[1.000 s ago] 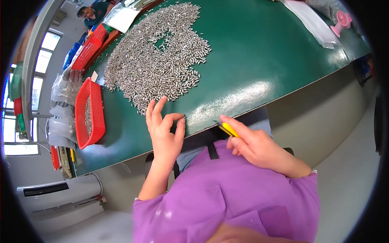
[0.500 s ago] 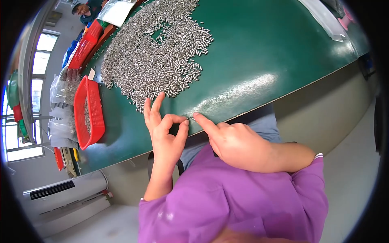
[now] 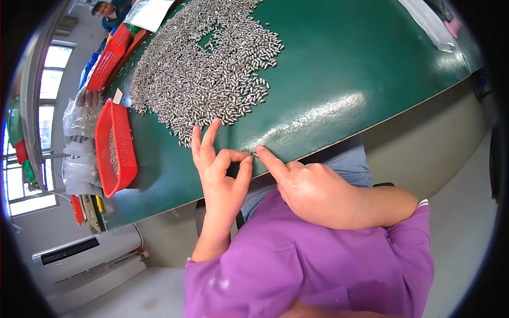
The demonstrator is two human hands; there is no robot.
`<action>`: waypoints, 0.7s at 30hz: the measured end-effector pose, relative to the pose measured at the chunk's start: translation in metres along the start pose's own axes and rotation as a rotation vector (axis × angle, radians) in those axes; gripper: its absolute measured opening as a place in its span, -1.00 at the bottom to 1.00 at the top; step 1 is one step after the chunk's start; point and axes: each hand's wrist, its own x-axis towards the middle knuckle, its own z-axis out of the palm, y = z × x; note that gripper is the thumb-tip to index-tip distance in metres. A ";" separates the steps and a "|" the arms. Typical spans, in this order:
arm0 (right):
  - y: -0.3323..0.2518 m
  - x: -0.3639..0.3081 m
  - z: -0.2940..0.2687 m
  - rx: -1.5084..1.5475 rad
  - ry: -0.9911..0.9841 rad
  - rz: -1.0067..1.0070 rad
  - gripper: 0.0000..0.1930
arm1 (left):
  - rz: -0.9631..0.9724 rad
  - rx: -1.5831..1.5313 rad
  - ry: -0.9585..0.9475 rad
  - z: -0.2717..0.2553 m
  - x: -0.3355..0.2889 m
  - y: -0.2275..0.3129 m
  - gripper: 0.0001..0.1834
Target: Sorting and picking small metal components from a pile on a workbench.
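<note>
The left hand [image 3: 214, 180] pinches a small metallic piece [image 3: 254, 155] between thumb and index finger, above the near edge of the green table [image 3: 339, 63]. The right hand's [image 3: 318, 193] index fingertip is just beside it; its grip cannot be determined. Caution: uneven pressure may eject the piece over the edge.

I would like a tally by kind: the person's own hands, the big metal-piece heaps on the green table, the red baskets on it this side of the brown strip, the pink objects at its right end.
Hands: 2 (left hand, right hand)
Heap of metal pieces: 1 (single pieces too many to count)
Red basket: 1
Pink object: 1
Total: 5
</note>
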 end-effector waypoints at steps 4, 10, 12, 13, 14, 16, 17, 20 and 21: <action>0.001 0.000 0.001 0.002 -0.005 0.011 -0.28 | 0.001 -0.011 -0.015 0.001 0.000 -0.001 -0.88; 0.007 0.004 -0.005 0.080 -0.027 -0.009 -0.30 | 0.014 -0.040 -0.031 0.000 0.002 -0.003 -0.87; 0.011 0.007 -0.007 0.125 -0.037 -0.020 -0.31 | 0.024 -0.044 -0.032 0.000 0.003 -0.003 -0.86; 0.013 0.008 -0.008 0.168 -0.042 -0.033 -0.32 | 0.038 -0.045 -0.031 0.000 0.003 -0.003 -0.86; 0.014 0.009 -0.010 0.170 -0.046 -0.032 -0.32 | 0.035 -0.045 -0.033 0.000 0.003 -0.003 -0.86; 0.012 0.012 -0.015 0.169 -0.074 -0.061 -0.33 | 0.020 -0.050 -0.051 -0.001 0.003 -0.002 -0.87; 0.010 0.013 -0.017 0.169 -0.074 -0.063 -0.33 | 0.020 -0.049 -0.049 -0.002 0.002 -0.003 -0.87; 0.005 0.012 -0.020 0.080 -0.151 -0.031 -0.33 | 0.001 -0.073 -0.062 -0.002 0.000 -0.005 -0.87; 0.006 0.011 -0.016 0.055 -0.126 -0.024 -0.35 | -0.014 -0.065 -0.054 -0.001 0.000 -0.004 -0.87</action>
